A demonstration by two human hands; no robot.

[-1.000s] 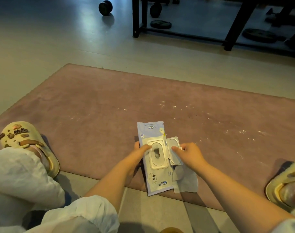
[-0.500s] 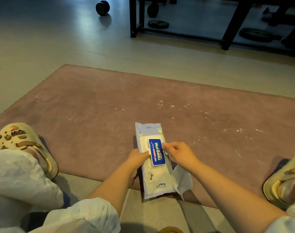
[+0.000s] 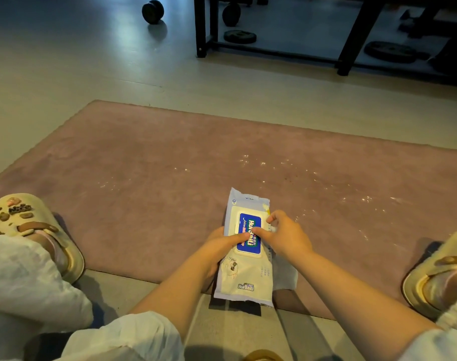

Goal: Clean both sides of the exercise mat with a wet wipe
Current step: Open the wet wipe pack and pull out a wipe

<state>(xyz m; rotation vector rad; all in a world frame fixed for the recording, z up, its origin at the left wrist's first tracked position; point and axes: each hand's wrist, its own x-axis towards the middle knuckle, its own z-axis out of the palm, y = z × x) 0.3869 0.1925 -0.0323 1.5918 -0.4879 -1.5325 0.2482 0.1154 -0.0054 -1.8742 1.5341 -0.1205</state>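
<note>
The pink exercise mat (image 3: 170, 183) lay flat on the floor, flecked with white specks. On its near edge sat the wipe pack (image 3: 244, 272), lid closed; the left hand (image 3: 219, 247) gripped its side, the right hand (image 3: 284, 237) pressed the lid while pinching a pulled-out wipe (image 3: 286, 278)

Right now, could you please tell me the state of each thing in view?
Pack: lid shut, held over the mat's near edge.
Wipe: pulled out, hanging beside the pack under the right hand.
Mat: flat, white specks unwiped.
Left hand: grips the pack, thumb on lid.
Right hand: presses the lid.
</note>
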